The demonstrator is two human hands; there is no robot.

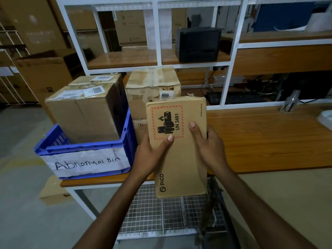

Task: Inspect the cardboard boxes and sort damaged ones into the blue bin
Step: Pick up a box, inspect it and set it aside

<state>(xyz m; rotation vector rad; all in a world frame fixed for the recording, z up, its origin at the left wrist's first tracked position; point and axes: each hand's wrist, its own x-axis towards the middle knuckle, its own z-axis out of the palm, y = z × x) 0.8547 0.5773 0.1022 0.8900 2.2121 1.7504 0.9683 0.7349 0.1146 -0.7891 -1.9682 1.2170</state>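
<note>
We are looking down at our own two arms, holding a flat cardboard box (177,146) upright in front of us, above the near edge of a wooden table (269,141). Our left hand (152,155) grips its left edge with the thumb pressed on the printed face; our right hand (208,146) clasps the right edge, thumb also across the front. The face toward us carries a red-hatched battery warning label reading UN 3481 and the word PICO near the bottom. Its top corners look slightly frayed and its bottom right corner a little crushed, though we cannot tell whether that counts as damage.

To our left, on the table's end, sits the blue bin (86,150), with a taped paper label handwritten "Abnormal Bin". Two brown boxes (84,112) with shipping labels already stand inside it, one behind the other. Just behind the held box, a stack of taped boxes (152,90) waits on the table beside the bin.

We judge the sorting to be partly done: some boxes appear to have been put in the bin, one is under inspection now, and the stack behind likely remains to be checked. Beyond the table, white shelving (156,33) holds a black printer (197,44).
</note>
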